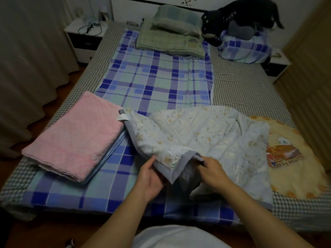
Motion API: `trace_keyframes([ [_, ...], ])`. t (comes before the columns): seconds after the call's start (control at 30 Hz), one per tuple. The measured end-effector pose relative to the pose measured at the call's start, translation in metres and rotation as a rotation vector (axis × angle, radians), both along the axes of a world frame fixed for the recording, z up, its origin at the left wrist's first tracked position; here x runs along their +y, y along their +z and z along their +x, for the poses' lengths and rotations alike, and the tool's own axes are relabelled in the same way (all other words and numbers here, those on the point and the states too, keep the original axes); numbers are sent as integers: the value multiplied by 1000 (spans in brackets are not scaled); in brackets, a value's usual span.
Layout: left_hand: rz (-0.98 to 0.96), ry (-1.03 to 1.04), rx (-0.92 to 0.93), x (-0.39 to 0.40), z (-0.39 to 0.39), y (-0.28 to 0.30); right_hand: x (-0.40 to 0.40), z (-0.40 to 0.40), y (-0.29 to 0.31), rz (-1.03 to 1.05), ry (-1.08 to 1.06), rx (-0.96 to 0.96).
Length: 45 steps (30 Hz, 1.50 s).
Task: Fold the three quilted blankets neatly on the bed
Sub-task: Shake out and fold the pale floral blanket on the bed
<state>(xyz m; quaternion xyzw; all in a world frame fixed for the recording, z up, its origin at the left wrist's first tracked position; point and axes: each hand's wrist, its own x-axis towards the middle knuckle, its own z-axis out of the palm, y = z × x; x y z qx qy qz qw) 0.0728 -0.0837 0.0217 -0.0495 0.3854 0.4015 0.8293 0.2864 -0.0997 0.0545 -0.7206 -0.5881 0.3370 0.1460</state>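
Note:
A pale floral quilted blanket [200, 133] with a grey border lies rumpled on the near side of the bed. My left hand [152, 178] grips its near grey-edged corner from below. My right hand [213, 172] pinches the same border just to the right. A pink quilted blanket [77, 135] lies folded flat at the near left, on a light blue layer. A yellow blanket [293, 158] with a cartoon print is spread at the near right, partly under the floral one.
The bed [241, 86] carries a blue plaid sheet [155, 81]. Green pillows [172, 33], a dark plush toy [240, 17] and a plaid pillow [245, 49] sit at the head. Nightstands [84, 36] flank it; curtains hang left.

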Motion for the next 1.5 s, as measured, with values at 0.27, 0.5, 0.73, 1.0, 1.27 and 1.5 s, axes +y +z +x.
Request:
trace_keyframes([
  [0.27,85,-171,177,0,-1,28,-9,-13,1,-34,223,-154],
  [0.5,15,-51,772,-43,-65,-4,-29,-17,-34,62,732,-458],
  [0.73,-240,53,628,-80,-103,-39,-50,-51,-70,155,891,-478],
  [1.0,51,-153,922,-103,-93,-23,-46,-70,-56,215,733,-270],
  [1.27,307,-137,827,-74,-44,16,-34,-96,-35,305,615,-93],
  [1.5,190,-84,583,-77,-52,17,-30,-92,-22,204,657,-71],
])
